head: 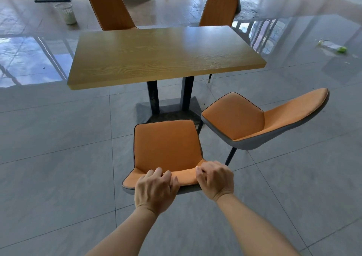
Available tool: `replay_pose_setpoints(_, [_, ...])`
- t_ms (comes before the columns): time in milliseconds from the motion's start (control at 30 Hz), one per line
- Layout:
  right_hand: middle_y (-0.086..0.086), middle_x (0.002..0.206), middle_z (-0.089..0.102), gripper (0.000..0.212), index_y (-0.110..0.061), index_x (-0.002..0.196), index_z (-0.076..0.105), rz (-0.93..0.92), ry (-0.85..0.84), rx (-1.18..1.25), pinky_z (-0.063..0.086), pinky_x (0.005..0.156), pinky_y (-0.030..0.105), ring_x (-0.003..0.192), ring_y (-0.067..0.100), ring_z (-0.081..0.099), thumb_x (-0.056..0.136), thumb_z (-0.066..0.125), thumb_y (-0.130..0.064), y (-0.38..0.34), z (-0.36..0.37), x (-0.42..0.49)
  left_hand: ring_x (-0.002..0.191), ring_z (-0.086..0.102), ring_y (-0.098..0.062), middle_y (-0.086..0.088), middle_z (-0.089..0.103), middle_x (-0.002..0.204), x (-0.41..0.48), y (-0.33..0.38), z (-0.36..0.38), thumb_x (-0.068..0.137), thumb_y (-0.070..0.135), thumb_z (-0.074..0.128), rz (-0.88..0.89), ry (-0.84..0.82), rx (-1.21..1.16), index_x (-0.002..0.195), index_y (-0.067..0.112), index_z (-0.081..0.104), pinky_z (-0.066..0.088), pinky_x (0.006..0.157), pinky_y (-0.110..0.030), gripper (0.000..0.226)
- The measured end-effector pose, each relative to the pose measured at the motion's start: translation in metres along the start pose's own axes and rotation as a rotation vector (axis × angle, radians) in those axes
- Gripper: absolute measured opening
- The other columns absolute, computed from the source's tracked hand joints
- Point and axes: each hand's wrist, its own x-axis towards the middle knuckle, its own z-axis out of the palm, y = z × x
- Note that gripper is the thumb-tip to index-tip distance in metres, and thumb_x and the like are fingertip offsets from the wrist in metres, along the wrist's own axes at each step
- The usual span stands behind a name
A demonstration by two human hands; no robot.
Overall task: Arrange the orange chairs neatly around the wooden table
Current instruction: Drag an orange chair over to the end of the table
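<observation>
**Gripping near chair's backrest, both hands**

Left hand [156, 189] and right hand [215, 179] are both clenched over the top edge of the near chair [166, 144], fingers curled over the backrest rim. Left sits toward the middle of the rim, right at its right-hand corner.

Near chair: at 6 o'clock of the wooden counter [162, 53], seat facing it, front edge near the pedestal base [168, 108], not tucked under the top.

Second chair [244, 118]: about 4 o'clock of the counter, just beside the near chair, turned askew with its backrest pointing out toward 3 o'clock. Seat corner close to the near chair's right side; can't tell if they touch.

Far-left chair [109, 8] at 11 o'clock and far-right chair [219, 8] at 1 o'clock: both upright, backrests showing above the counter's far edge, seats hidden behind the top.

Grey tiled floor [58, 138], glossy. White bin [65, 12] well apart at 10 o'clock.
</observation>
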Motion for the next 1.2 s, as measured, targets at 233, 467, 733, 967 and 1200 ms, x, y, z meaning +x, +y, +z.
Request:
replay_pose_setpoints(233, [-0.002, 0.056, 0.058, 0.066, -0.021, 0.058, 0.058, -0.041, 0.082, 0.056, 0.028, 0.051, 0.020, 0.049, 0.014, 0.046, 0.098, 0.017, -0.055, 0.011, 0.008, 0.027, 0.051, 0.043, -0.020, 0.000, 0.051, 0.060, 0.024, 0.003, 0.005, 0.094, 0.045, 0.039, -0.040, 0.046, 0.021, 0.062, 0.021, 0.056, 0.028, 0.048, -0.026, 0.043])
replay_pose_setpoints(467, [-0.004, 0.068, 0.063, 0.054, -0.023, 0.067, 0.061, -0.338, 0.063, 0.068, 0.030, 0.049, 0.022, 0.055, 0.015, 0.051, 0.094, 0.042, -0.066, 0.035, 0.016, 0.042, 0.052, 0.044, -0.021, 0.000, 0.052, 0.060, 0.036, 0.005, 0.016, 0.095, 0.044, 0.039, -0.066, 0.108, 0.029, 0.062, 0.020, 0.056, 0.034, 0.048, -0.026, 0.044])
replay_pose_setpoints(733, [-0.002, 0.070, 0.065, 0.055, -0.022, 0.070, 0.061, -0.423, 0.114, 0.110, 0.030, 0.053, 0.022, 0.057, 0.017, 0.054, 0.089, 0.047, -0.071, 0.039, 0.020, 0.045, 0.052, 0.047, -0.026, -0.002, 0.050, 0.059, 0.038, 0.005, 0.018, 0.092, 0.040, 0.043, -0.073, 0.177, 0.048, 0.060, 0.018, 0.051, 0.031, 0.051, -0.029, 0.040])
replay_pose_setpoints(967, [-0.003, 0.066, 0.061, 0.056, -0.022, 0.066, 0.060, -0.385, 0.123, 0.110, 0.036, 0.047, 0.024, 0.055, 0.018, 0.050, 0.088, 0.046, -0.072, 0.040, 0.022, 0.053, 0.052, 0.047, -0.027, -0.002, 0.051, 0.060, 0.046, 0.005, 0.019, 0.092, 0.041, 0.042, -0.084, 0.160, 0.047, 0.060, 0.018, 0.054, 0.028, 0.051, -0.028, 0.041])
replay_pose_setpoints(1200, [-0.004, 0.064, 0.059, 0.056, -0.024, 0.064, 0.058, -0.356, 0.123, 0.104, 0.030, 0.046, 0.023, 0.053, 0.016, 0.047, 0.088, 0.045, -0.073, 0.040, 0.027, 0.061, 0.052, 0.047, -0.026, -0.001, 0.051, 0.060, 0.054, 0.003, 0.022, 0.092, 0.042, 0.042, -0.088, 0.161, 0.048, 0.060, 0.019, 0.054, 0.027, 0.051, -0.027, 0.041])
